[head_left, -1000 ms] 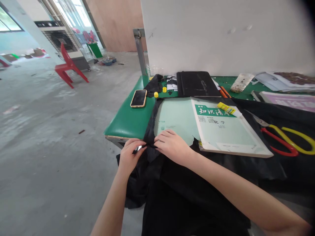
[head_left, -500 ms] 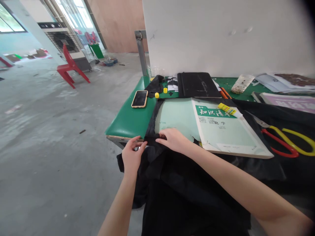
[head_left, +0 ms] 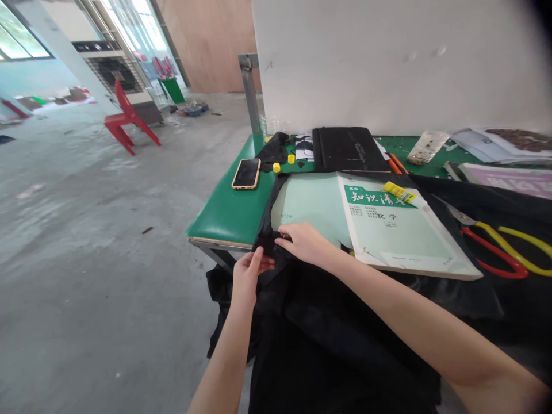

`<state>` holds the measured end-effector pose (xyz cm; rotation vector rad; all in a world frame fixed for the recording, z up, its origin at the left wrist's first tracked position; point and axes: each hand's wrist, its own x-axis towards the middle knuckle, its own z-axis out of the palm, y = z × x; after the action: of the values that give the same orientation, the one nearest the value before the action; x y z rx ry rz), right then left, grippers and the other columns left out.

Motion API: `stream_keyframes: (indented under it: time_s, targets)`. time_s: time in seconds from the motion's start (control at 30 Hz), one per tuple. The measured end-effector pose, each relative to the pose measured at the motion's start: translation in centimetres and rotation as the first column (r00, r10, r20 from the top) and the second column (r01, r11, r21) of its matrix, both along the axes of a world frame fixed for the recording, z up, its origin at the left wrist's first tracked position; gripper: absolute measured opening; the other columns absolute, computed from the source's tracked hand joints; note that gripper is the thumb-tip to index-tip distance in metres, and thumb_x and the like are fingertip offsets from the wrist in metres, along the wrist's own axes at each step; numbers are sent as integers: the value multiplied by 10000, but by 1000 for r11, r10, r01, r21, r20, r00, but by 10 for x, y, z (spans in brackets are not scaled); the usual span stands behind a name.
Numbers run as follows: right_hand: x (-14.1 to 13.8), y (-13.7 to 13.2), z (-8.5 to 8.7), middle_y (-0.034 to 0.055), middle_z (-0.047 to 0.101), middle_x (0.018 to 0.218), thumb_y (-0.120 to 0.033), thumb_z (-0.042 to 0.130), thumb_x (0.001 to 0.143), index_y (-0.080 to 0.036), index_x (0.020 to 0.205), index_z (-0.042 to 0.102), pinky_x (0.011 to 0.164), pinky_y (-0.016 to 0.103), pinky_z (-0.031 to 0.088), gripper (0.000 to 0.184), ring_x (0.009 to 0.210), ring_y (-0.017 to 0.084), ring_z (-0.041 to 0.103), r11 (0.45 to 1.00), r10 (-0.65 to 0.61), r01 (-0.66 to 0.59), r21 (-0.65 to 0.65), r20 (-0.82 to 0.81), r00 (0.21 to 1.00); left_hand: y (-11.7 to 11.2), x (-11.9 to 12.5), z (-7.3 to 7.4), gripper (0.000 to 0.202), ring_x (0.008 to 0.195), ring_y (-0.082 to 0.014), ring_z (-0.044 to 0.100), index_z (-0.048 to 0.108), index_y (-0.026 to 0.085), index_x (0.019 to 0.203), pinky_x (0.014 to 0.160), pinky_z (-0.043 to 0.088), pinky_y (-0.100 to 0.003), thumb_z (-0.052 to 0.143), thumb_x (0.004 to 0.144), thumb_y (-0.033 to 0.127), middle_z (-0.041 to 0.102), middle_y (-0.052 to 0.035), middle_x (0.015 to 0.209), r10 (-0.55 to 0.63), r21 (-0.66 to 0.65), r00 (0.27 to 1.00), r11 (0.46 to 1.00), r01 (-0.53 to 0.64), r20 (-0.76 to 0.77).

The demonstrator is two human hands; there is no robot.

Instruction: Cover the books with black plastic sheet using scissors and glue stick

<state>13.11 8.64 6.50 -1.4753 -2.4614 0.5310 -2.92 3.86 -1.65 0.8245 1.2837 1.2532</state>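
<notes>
A light green book (head_left: 401,236) lies with its cover spread to the left on black cloth (head_left: 345,339). The cloth is folded over the cover's left edge and hangs off the table's front. At the cover's near left corner my right hand (head_left: 304,241) pinches the folded cloth. Just left of it and lower, my left hand (head_left: 248,273) grips the cloth between thumb and fingers. A yellow glue tube (head_left: 399,192) rests on the book. Scissors (head_left: 487,244) with red and yellow handles lie to the right of the book, on the cloth.
On the green table (head_left: 224,213) are a phone (head_left: 246,173), yellow caps (head_left: 276,167), a black notebook (head_left: 349,149), orange pens (head_left: 397,164), a plastic cup (head_left: 426,148) and a purple book (head_left: 509,178). A white wall stands behind. A red chair (head_left: 129,118) is on the floor at left.
My left hand has shifted right and slightly down along the cloth, its thumb now pressing on the folded corner. The right hand stays at the cover's edge.
</notes>
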Motion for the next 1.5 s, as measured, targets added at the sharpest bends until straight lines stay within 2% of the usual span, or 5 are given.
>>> stream_keyframes:
  time_s: [0.3,0.5,0.73,0.93,1.5]
  targets:
    - [9,-8,-1,-4,556,667,-328,482,917,-184,732,540,547,249,262,243,605,114,464,997,57,-55,50,-27,998,10,-25,46,291,661,-135,571,578,193,727,664,453,-233,416,919,339,589,-3,679,394,518,693,855,-35,-603]
    - [13,-16,-7,27,594,814,-328,442,938,-174,852,584,693,261,362,226,756,137,527,942,231,-207,263,-63,971,93,-39,68,424,1281,-194,428,466,187,1321,1074,319,-335,362,943,348,496,-85,1360,99,444,515,659,607,-851]
    - [12,-32,-8,73,619,999,-278,413,940,-170,885,601,821,320,384,223,909,172,533,751,459,-460,473,127,879,155,-24,51,563,1400,-174,220,315,196,1441,1145,172,-319,301,945,462,256,-40,1519,-163,153,287,555,817,-944]
    - [3,-39,-7,89,577,1225,-280,497,891,-159,1009,583,1039,409,299,189,1192,221,453,738,462,-492,462,184,867,152,-19,51,528,1408,-185,201,311,236,1439,1146,79,-409,320,949,433,280,-41,1508,-107,-3,51,452,892,-993]
    - [-10,-59,-47,174,456,1390,-194,440,902,-19,1334,418,1117,470,294,467,1322,274,371,753,241,-346,559,255,936,99,-31,52,518,1406,-173,206,291,212,1442,1148,134,-368,352,956,380,272,-65,1513,-23,-5,4,396,918,-1000]
